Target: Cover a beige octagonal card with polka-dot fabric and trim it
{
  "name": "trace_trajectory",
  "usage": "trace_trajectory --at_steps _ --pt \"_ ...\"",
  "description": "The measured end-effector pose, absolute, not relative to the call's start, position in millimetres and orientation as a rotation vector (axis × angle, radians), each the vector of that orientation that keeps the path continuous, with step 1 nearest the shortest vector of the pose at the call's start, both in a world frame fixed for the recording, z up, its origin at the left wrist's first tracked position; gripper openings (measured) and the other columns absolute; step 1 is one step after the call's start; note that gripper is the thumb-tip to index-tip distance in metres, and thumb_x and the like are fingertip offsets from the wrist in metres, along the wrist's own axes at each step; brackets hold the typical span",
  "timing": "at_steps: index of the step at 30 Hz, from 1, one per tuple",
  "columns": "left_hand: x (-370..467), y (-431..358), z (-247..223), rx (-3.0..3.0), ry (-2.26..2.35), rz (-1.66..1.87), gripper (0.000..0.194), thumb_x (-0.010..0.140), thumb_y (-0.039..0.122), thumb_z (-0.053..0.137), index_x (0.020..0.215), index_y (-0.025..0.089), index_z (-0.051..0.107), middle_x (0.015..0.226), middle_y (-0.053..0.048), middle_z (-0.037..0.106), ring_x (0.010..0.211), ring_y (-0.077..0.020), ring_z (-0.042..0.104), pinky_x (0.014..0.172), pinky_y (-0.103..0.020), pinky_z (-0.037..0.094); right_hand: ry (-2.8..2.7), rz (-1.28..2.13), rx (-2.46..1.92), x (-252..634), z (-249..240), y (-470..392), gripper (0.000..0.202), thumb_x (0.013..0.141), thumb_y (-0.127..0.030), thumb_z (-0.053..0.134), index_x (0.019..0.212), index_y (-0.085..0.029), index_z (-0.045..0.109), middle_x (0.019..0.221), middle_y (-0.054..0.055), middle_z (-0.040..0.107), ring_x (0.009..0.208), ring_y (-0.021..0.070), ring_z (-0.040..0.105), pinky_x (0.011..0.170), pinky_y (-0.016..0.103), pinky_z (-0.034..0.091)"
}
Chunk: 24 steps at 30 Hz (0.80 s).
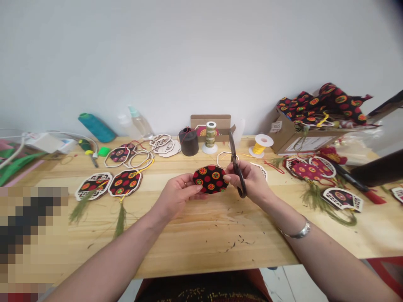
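Observation:
Between my two hands is a dark patterned fabric piece (210,180) with red dots and orange flowers, its edge rounded. My left hand (180,191) is closed on its left end, thumb on top. My right hand (250,180) pinches the right end between thumb and fingers while also holding black scissors (237,170), blades pointing up and away. A pale frame outline (222,157) lies on the table just behind the fabric. Dark fabric scraps (241,241) are scattered on the wood in front of my hands.
Tasselled ornaments (125,183) lie at left, others (341,199) at right. Along the wall stand a teal thread cone (97,127), a black spool (189,142), a gold thread spool (210,136), a yellow spool (261,145) and a cardboard box (292,138) heaped with fabric.

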<state>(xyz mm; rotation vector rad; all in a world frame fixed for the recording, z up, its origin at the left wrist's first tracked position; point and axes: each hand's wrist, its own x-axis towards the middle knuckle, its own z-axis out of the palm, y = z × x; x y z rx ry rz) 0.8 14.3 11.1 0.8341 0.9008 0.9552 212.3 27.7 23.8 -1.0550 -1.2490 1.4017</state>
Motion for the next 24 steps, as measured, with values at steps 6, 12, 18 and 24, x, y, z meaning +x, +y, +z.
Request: trace_trajectory --at_steps 6,12,18,24 --pt "1 14 12 0.832 0.925 0.961 0.029 0.064 0.019 0.083 0.090 0.013 0.073 0.084 -0.007 0.077 0.073 -0.0200 0.072 0.067 -0.033 0.060 -1.285 1.413 -1.048 216 26 29 0.040 0.057 -0.039 0.085 0.078 -0.020 0.056 0.072 -0.002 0.060 0.058 0.0093 0.051 0.052 0.024 0.041" --pt "0 14 9 0.898 0.946 0.933 0.028 0.067 0.022 0.081 0.092 0.013 0.072 0.088 -0.008 0.077 0.078 -0.0214 0.072 0.070 -0.035 0.059 -1.313 1.410 -1.063 215 26 27 0.036 0.058 -0.033 0.084 0.078 -0.020 0.057 0.071 -0.004 0.057 0.061 0.0098 0.051 0.057 0.025 0.044" --pt "4 13 7 0.888 0.889 0.962 0.039 0.065 0.019 0.083 0.102 0.015 0.070 0.103 -0.009 0.076 0.094 -0.0224 0.070 0.085 -0.036 0.055 -1.282 1.407 -1.035 213 24 25 0.032 0.065 -0.034 0.079 0.082 -0.020 0.056 0.073 -0.003 0.056 0.060 0.0090 0.048 0.054 0.025 0.040" --pt "12 12 7 0.791 0.831 1.000 0.052 0.062 0.010 0.083 0.112 0.017 0.068 0.113 -0.009 0.073 0.104 -0.0229 0.068 0.096 -0.038 0.051 -1.227 1.402 -1.015 210 22 22 0.032 0.066 -0.032 0.079 0.084 -0.020 0.055 0.073 -0.003 0.057 0.060 0.0088 0.048 0.054 0.025 0.038"
